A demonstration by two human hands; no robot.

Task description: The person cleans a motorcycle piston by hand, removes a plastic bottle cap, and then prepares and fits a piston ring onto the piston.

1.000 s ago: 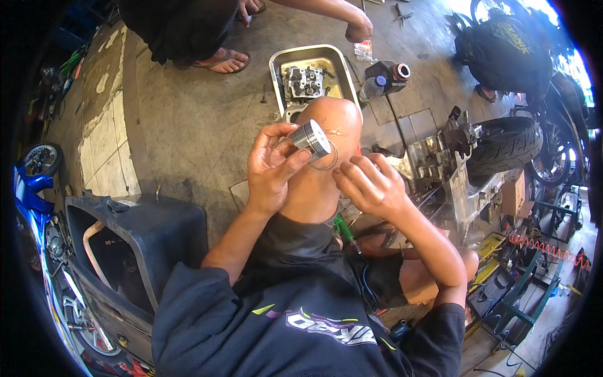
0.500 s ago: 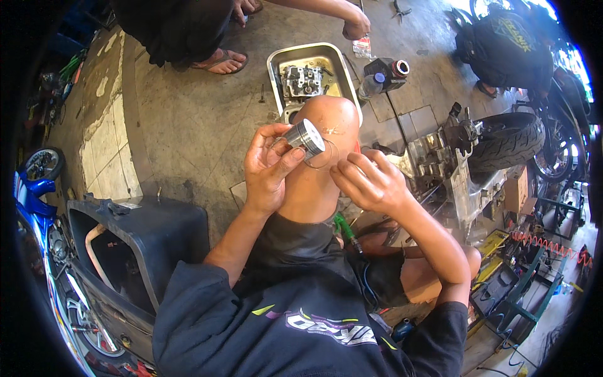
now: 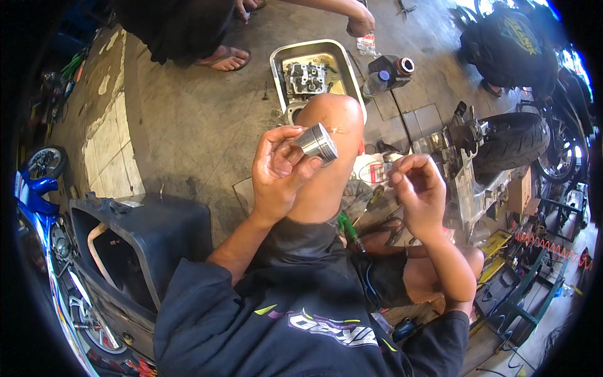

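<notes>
A shiny metal piston (image 3: 318, 144) is gripped between the thumb and fingers of my left hand (image 3: 276, 169), tilted above my raised knee. Grooves run around its right end. My right hand (image 3: 419, 195) is held up to the right, thumb and forefinger pinched on a thin piston ring, which is hard to make out against the cluttered background. Behind that hand lies a white packet with a red patch (image 3: 375, 173). Beyond my knee, a metal tray (image 3: 276, 70) holds a cylinder head (image 3: 305, 78) and small parts.
A black bottle (image 3: 392, 70) and a clear bottle with a blue cap (image 3: 377, 83) stand beside the tray. An engine with a wheel (image 3: 512, 143) lies to the right. A dark plastic housing (image 3: 169, 232) sits at left. Another person's hand (image 3: 361, 25) reaches over a small packet (image 3: 366, 44).
My right hand has moved right, away from the piston, taking the thin ring from beside it. The piston has shifted slightly right and turned in my left hand, its grooved end facing lower right.
</notes>
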